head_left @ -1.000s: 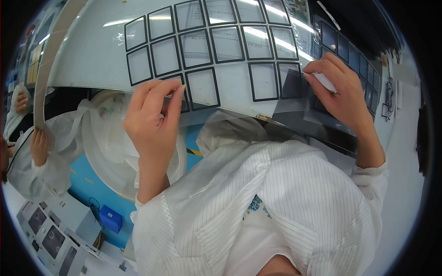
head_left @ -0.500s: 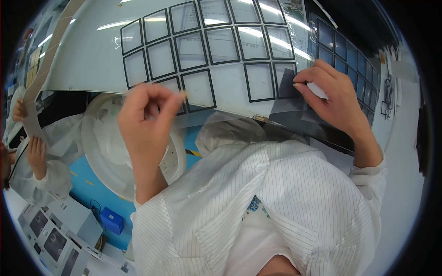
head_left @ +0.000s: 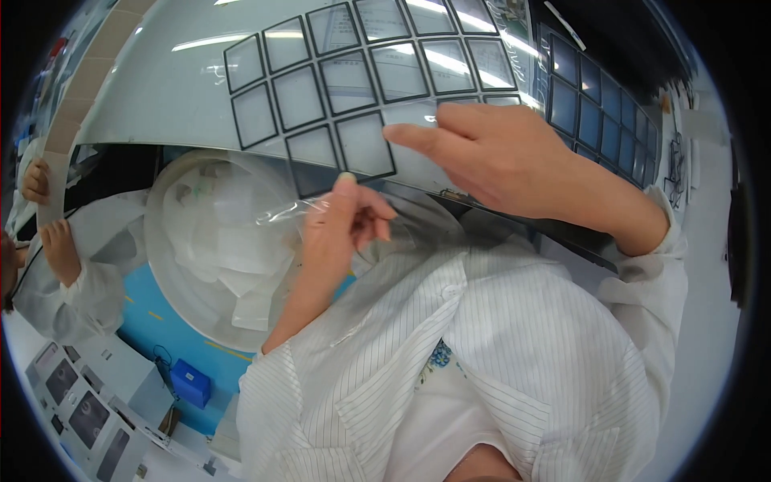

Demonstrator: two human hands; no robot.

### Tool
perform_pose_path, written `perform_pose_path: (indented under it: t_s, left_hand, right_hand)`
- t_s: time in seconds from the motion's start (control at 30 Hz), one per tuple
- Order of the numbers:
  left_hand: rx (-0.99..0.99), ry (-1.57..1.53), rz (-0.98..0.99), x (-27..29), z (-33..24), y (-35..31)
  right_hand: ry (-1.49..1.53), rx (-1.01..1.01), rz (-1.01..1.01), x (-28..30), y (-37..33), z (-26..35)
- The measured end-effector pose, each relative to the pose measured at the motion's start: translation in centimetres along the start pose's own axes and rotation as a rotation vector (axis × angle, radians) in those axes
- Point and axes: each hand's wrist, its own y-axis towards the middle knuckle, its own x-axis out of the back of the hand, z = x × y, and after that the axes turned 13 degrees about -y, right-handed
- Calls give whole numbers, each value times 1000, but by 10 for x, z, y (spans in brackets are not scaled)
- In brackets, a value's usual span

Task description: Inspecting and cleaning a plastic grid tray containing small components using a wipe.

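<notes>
A clear film sheet with rows of black-edged rectangular windows [head_left: 347, 80] lies on the white tabletop, its near edge reaching past the table edge. My left hand [head_left: 341, 221] is at that near edge. Its thumb presses by a corner window and its fingers curl, gripping the clear film [head_left: 293, 210], which stretches off crinkled and shiny to the left. My right hand [head_left: 502, 157] lies over the right part of the sheet. Its index fingertip touches near the black border of a lower window. The other fingers are curled, and whatever they hold is hidden.
A big white round bin [head_left: 173, 265] with pale scraps stands below the table edge. Another dark-windowed sheet [head_left: 598, 100] lies at right, near a white pen-like stick [head_left: 566, 26]. A co-worker's hands [head_left: 58, 249] show at far left. A blue box [head_left: 191, 383] sits on the blue floor.
My right hand has swept left across the sheet from its right edge. My left hand has moved right and down, onto the film's near edge. The windowed sheet has shifted slightly right.
</notes>
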Motion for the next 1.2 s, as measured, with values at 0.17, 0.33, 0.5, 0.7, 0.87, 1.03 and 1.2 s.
perform_pose_path:
  t_s: [0.17, 0.33, 0.5, 0.7, 0.87, 1.03, 1.2]
  left_hand:
    - [-43, -2, 43, -7, 9, -3]
    - [-29, -36, 96, -6, 8, -2]
    - [-44, -43, 107, -4, 12, -1]
    - [-126, -143, -90, -3, 17, -3]
    - [-147, -185, -86, -3, 11, -5]
    - [-146, -71, -57, -14, -2, -2]
    - [-173, -85, -39, -18, 8, -2]
  right_hand:
    - [-152, 60, 65, -16, 14, 4]
    - [-191, 74, 63, -17, 26, 5]
    - [-246, 82, 186, -13, 33, 0]
    - [2, -49, -136, -10, 22, -10]
    - [-22, -48, -29, -6, 18, -1]
    - [-15, -49, -40, -1, 18, 3]
    - [-60, -49, 110, 2, 23, 14]
